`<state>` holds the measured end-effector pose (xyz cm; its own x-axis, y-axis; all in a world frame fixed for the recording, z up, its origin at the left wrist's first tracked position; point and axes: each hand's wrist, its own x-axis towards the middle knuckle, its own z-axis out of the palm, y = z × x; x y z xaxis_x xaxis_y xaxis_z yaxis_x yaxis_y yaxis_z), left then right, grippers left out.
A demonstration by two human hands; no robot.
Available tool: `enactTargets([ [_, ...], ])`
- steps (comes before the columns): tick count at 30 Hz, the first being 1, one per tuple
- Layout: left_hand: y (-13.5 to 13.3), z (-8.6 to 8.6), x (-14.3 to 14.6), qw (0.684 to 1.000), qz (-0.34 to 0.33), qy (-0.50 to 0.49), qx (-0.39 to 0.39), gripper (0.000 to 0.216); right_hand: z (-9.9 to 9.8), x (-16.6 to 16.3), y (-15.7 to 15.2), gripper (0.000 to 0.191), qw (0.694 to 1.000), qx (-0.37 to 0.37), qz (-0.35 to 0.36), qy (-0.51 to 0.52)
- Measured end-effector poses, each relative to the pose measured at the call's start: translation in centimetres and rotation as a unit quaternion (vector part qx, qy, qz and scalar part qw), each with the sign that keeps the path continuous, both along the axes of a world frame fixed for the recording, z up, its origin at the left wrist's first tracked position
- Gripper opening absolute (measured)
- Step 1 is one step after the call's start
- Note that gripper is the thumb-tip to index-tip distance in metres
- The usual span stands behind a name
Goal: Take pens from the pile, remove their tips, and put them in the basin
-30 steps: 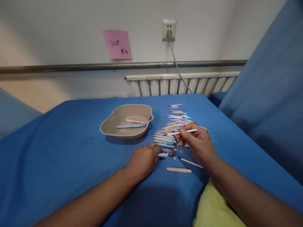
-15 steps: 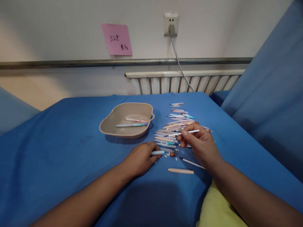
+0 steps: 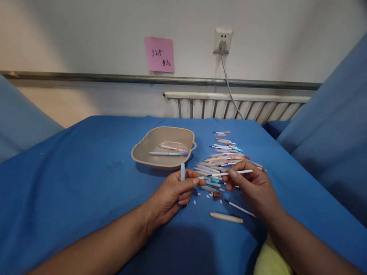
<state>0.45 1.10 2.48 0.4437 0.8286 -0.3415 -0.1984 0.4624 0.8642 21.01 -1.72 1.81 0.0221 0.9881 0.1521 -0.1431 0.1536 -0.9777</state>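
Note:
My left hand (image 3: 174, 194) is closed around a light blue pen barrel (image 3: 182, 172), which sticks up from the palm. Between its thumb and forefinger it pinches a small pale piece (image 3: 201, 178), perhaps a pen tip. My right hand (image 3: 252, 187) grips a white pen refill (image 3: 241, 172) by thumb and fingers, its dark point turned left towards the pale piece; whether they touch I cannot tell. Behind and below the hands lies a heap of pastel pen parts (image 3: 218, 160). Another refill (image 3: 239, 208) and a peach pen barrel (image 3: 226, 217) lie nearer to me.
A beige basin (image 3: 137, 158) with two pens in it stands left of the heap. Small white tips (image 3: 207, 196) and a brown piece (image 3: 217, 194) are scattered on the blue cloth (image 3: 86, 183). A plugged-in cable (image 3: 226, 76) hangs down the wall behind.
My left hand has lifted off the cloth and turned palm up, tilting the blue barrel upright, with a pale piece now showing at its fingertips. The refill stays in my right hand. The view has shifted.

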Motion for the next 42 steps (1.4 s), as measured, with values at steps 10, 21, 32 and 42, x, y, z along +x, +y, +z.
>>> enactTargets([
  [10,-0.13,-0.30,0.24,1.000,0.004,0.003,0.028,0.019,0.17,-0.16,-0.24,0.014,1.000,0.011,0.012,-0.025],
  [21,-0.15,-0.45,0.22,0.997,0.036,0.025,0.057,0.023,0.27,-0.01,-0.37,0.015,0.999,0.017,-0.023,-0.023],
  [32,-0.22,-0.62,0.23,0.993,0.048,0.061,0.088,0.026,0.61,-0.21,-0.59,0.013,0.999,0.029,-0.037,-0.023],
  [42,-0.34,-0.35,0.50,0.991,0.045,0.083,0.095,0.024,0.63,-0.66,-0.87,0.014,1.000,-0.004,-0.001,-0.029],
])
